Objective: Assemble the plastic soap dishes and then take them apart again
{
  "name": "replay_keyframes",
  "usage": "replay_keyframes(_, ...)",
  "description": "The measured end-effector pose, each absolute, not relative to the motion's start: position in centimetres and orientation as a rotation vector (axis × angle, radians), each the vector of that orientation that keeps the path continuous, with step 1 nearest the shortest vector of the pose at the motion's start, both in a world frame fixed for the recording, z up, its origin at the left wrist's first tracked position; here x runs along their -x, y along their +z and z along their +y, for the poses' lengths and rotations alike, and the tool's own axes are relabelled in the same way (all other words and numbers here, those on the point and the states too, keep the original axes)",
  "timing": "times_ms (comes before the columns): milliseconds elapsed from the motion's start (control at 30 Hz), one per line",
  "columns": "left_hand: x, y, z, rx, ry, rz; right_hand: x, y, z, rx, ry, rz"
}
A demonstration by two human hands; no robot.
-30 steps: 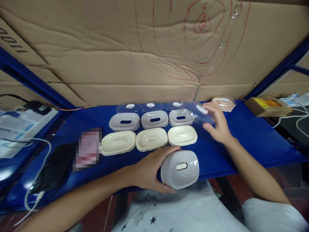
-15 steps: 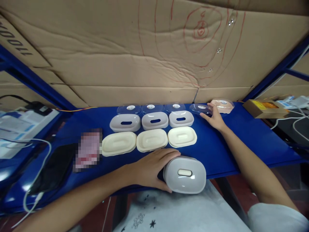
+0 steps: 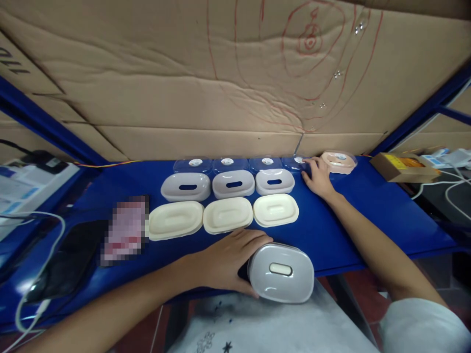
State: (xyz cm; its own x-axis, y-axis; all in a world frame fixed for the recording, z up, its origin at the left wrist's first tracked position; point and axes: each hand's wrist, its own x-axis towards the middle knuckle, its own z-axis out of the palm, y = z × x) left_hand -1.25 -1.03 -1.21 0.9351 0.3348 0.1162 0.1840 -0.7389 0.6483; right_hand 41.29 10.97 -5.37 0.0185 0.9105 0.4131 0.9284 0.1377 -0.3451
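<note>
At the table edge (image 3: 331,270), the left grip (image 3: 230,260) holds a grey dish (image 3: 281,289) — slot (image 3: 280,269) up, long axis left-right

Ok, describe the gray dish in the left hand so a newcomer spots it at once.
Go to the near edge of the blue table, where the left hand grips the gray dish. Its slot shows cream; the three other dishes show blue through theirs.

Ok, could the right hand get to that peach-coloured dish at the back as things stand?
Probably yes: the right hand is right beside the peach-coloured dish, with nothing visible blocking the way, though its fingers are at a clear lid just now.
</note>
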Motion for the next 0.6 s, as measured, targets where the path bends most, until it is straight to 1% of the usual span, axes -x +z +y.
replay_keyframes(133,1.4,-0.9,-1.0,-2.374,0.306,0.404,-40.2,-4.1,10.1,1.676,-0.068,-1.887)
replay_keyframes(233,1.6,-0.3,-1.1,-2.287,0.387,0.472,-38.6,-1.7,8.3,1.588,-0.109,-1.839)
replay_keyframes(300,1.6,0.0,-1.0,-2.204,0.484,0.515,-36.7,0.4,6.0,1.411,-0.064,-1.857)
replay_keyframes(367,1.6,0.4,-1.0,-2.124,0.592,0.571,-34.2,2.4,2.9,1.13,0.109,-2.005)
replay_keyframes(433,1.6,0.6,-0.9,-2.045,0.695,0.623,-31.4,3.6,-0.2,0.862,0.318,-2.28)
replay_keyframes(467,1.6,0.6,-0.8,-2.007,0.737,0.637,-30.1,3.9,-1.5,0.766,0.362,-2.408)
replay_keyframes(600,1.5,0.3,-0.8,-1.927,0.813,0.645,-27.2,3.2,-4.2,0.706,0.32,-2.574)
